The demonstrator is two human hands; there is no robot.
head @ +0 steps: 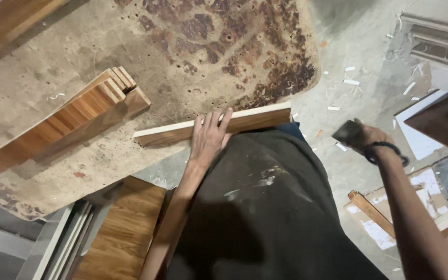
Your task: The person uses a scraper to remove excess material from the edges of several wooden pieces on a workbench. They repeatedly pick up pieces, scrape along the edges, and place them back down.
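Left hand (208, 136), centre of frame: fingers extended flat, pressing on a long wooden strip (182, 132) that lies along the near edge of the stained worktable (193, 62); nothing gripped. Right hand (364, 137), right of frame, off the table: fingers curled tight around a small dark object (346, 132), kind unclear. Stack of wooden slats (68, 124) at left, apart from the strip.

We see our two bare arms, with no sleeves reaching the forearms. Our left hand (209, 136) wears no glove or ring that we can make out. Our right hand (363, 136) is also ungloved, and a dark cord or band (385, 150) loops around its wrist, on the right of the scene. Near us, a dark, almost black garment (265, 207) covers our front; it is smudged with pale dusty streaks and whitish spots near its middle.
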